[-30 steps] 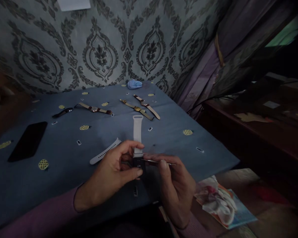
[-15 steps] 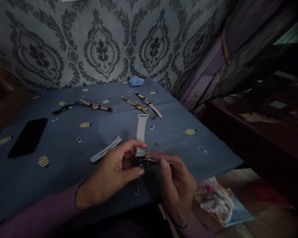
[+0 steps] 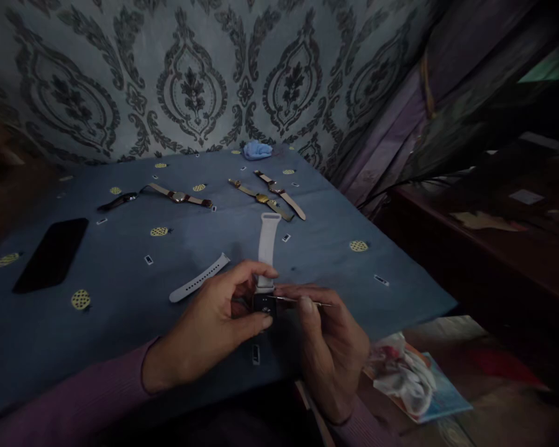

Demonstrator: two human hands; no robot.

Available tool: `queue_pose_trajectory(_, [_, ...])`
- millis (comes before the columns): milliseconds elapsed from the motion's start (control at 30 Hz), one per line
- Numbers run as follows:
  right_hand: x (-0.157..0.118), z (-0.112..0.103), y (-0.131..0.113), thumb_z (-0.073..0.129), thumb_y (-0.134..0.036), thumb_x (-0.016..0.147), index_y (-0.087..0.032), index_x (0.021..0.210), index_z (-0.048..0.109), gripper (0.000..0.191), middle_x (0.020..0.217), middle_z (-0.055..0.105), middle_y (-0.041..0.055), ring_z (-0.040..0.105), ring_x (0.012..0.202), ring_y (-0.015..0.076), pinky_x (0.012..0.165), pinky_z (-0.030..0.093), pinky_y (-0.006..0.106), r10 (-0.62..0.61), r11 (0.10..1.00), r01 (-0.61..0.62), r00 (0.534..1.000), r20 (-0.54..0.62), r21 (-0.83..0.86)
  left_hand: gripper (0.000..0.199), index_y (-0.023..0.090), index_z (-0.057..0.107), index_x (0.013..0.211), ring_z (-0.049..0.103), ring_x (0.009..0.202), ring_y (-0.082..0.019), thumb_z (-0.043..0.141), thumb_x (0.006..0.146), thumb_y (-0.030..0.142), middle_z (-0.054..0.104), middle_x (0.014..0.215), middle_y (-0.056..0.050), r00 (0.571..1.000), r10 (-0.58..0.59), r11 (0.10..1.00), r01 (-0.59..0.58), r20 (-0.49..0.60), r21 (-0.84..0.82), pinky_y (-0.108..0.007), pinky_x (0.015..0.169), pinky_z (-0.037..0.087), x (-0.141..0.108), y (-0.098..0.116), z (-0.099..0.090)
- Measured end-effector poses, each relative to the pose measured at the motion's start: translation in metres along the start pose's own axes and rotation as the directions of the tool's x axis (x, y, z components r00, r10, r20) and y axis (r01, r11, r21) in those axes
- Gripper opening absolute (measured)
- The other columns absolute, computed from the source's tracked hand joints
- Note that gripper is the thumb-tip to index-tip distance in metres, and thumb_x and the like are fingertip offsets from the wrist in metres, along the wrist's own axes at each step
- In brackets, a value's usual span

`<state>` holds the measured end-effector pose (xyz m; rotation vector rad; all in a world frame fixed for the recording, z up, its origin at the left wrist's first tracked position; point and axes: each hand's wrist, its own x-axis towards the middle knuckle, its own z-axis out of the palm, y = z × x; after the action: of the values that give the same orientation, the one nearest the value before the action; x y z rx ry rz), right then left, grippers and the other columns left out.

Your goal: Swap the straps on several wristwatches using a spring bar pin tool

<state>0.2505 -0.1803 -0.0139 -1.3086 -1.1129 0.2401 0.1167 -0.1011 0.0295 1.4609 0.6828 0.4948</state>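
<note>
My left hand (image 3: 214, 316) is closed around a smartwatch (image 3: 263, 303), its dark back turned up towards me. One white strap half (image 3: 268, 245) is joined to the watch's far end and points away across the table. Between the thumb and fingers of my right hand (image 3: 328, 341) is a thin metal tool (image 3: 284, 299). Its tip reaches the watch near the strap joint; whether it touches cannot be made out. The other white strap half (image 3: 199, 280), with a row of holes, lies loose to the left of my left hand.
Several wristwatches lie farther back, among them a gold one (image 3: 261, 198) and a brown-strapped one (image 3: 179, 197). A black phone (image 3: 51, 254) is at left, a crumpled blue cloth (image 3: 257, 150) by the wall. Plastic packaging (image 3: 407, 379) sits below the table (image 3: 326, 279) at right.
The view has shifted very slightly. Both hands keep the same hold on the watch and the thin tool, with hardly any visible movement.
</note>
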Motion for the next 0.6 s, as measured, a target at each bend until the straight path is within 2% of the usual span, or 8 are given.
queue_pose_trajectory(200, [0.0022,0.0000,-0.0008,0.051,-0.016,0.096,-0.023,0.089,0.065,0.016,0.083,0.074,-0.0003,0.071,0.078,0.0151,0.072,0.056,0.027,-0.035,0.999,0.035,0.999,0.007,-0.003,0.041,0.024,0.058,0.113,0.059,0.083,-0.011,0.062,0.076,0.007,0.061,0.088,0.004,1.000,0.014,0.999,-0.014,-0.004,0.045,-0.022,0.073,0.049,-0.0005,0.0021,0.0000])
queue_pose_trajectory(600, [0.0038,0.0002,-0.0030,0.049,-0.013,0.095,-0.023,0.089,0.064,0.019,0.081,0.074,0.0001,0.071,0.077,0.0149,0.070,0.058,0.028,-0.023,0.999,0.023,1.000,0.009,0.023,0.040,0.023,0.058,0.111,0.059,0.077,-0.008,0.060,0.076,0.004,0.061,0.084,0.006,1.000,0.029,0.999,-0.029,0.003,0.027,-0.019,0.070,0.049,0.0013,0.0017,-0.0003])
